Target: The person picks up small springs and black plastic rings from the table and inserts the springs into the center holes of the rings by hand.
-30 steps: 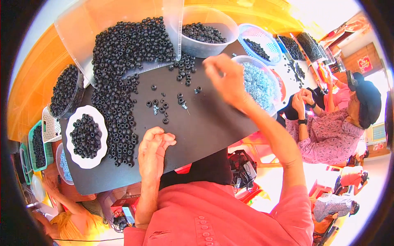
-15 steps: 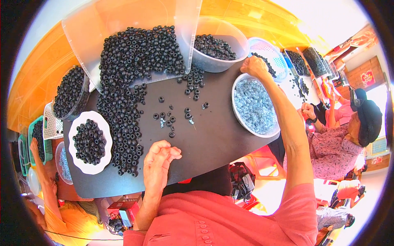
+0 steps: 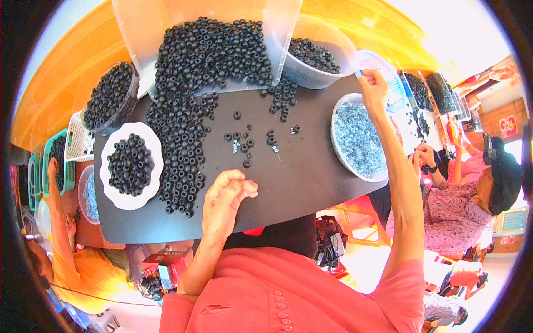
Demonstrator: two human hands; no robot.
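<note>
My left hand [image 3: 226, 201] hovers over the near edge of the dark table, fingers curled and pinched; what they hold, if anything, is hidden. My right hand [image 3: 373, 87] reaches out above the far rim of a round white tub [image 3: 358, 136] filled with small silvery-clear pieces. Its fingertips are pinched, and a light-blue speck shows at them, too small to name. Between my hands lie a few loose black ring-shaped beads [image 3: 247, 143] with small silvery bits [image 3: 275, 149]. A large pile of such beads [image 3: 180, 150] spills from a tipped clear bin [image 3: 127, 33].
A scalloped white plate [image 3: 111, 195] of black beads stands left, with a clear tub [image 3: 133, 100] behind it. An oval tub [image 3: 311, 77] and a blue basket [image 3: 383, 61] stand at the back. Co-workers sit left and right [image 3: 452, 222].
The whole view has shifted, the table contents appearing further right and slightly higher. My right hand's fingertips now point up in a pinch at the blue basket; my left hand stays curled.
</note>
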